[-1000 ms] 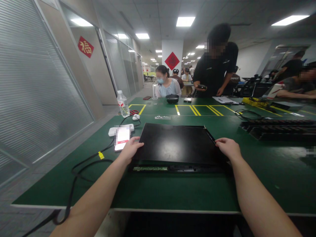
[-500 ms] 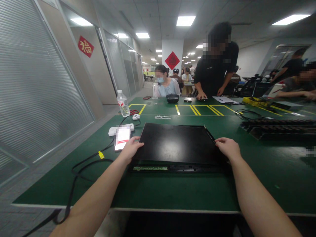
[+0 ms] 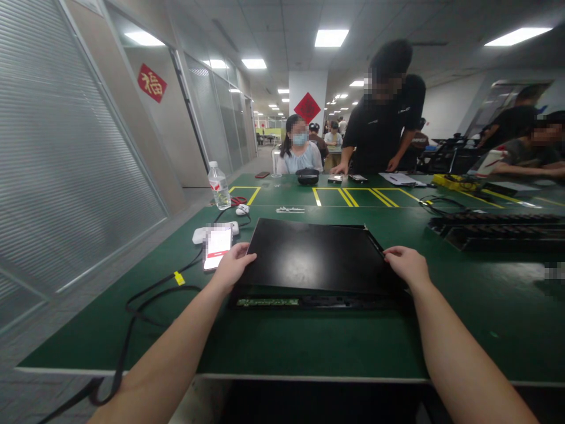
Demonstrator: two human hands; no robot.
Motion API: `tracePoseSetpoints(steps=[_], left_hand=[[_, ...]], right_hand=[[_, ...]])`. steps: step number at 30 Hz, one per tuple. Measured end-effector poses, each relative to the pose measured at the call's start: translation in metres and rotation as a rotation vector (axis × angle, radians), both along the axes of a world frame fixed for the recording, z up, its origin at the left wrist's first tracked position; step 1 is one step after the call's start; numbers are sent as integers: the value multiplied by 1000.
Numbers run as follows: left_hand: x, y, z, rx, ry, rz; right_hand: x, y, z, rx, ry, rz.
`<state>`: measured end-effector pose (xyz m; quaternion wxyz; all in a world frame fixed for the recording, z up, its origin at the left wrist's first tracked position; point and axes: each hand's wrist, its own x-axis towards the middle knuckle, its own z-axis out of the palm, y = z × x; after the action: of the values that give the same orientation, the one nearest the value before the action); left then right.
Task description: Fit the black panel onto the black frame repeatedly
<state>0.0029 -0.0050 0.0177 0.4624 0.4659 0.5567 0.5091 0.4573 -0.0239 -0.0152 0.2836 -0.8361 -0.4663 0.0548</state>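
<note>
A flat black panel (image 3: 315, 256) lies on the green table (image 3: 309, 341) in front of me, tilted a little above a black base with a green circuit strip (image 3: 269, 302) showing along its near edge. My left hand (image 3: 232, 266) grips the panel's left edge, fingers curled over it. My right hand (image 3: 408, 265) grips the right edge the same way.
A phone (image 3: 217, 246) and a white device (image 3: 199, 234) lie left of the panel, with a black cable (image 3: 150, 294) running off the table edge. A water bottle (image 3: 219, 186) stands further back. Black trays (image 3: 498, 229) sit at right. A person in black (image 3: 382, 126) leans over the far table; others sit nearby.
My hands and the panel have stayed put. The standing person in black has lowered a hand to the far table and put a phone down there.
</note>
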Motion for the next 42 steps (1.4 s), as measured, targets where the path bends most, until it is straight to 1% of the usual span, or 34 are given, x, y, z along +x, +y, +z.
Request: tracePoseSetpoints(steps=[4,8,12,15,23,28,31,42], left_hand=[[-5,2,-2,24,189,19],[-12,9,-8,114,399,12],[-17,15,-16,149,633,-50],[-19,16,-21,162,731,-96],[-20,18,-27,173,837,-151],[-20,21,-33,117,900,-94],[-20,21,-35,94,923,-90],[-18,19,-32,85,997,-121]], right_hand=[[-1,-1,1,11,3,-5],[-1,0,1,19,9,-5],[1,1,1,28,15,-9],[2,1,1,45,35,-14],[0,0,3,56,78,-25],[0,0,4,90,111,-31],[-1,-1,5,97,137,-34],[-2,-1,6,86,211,-39]])
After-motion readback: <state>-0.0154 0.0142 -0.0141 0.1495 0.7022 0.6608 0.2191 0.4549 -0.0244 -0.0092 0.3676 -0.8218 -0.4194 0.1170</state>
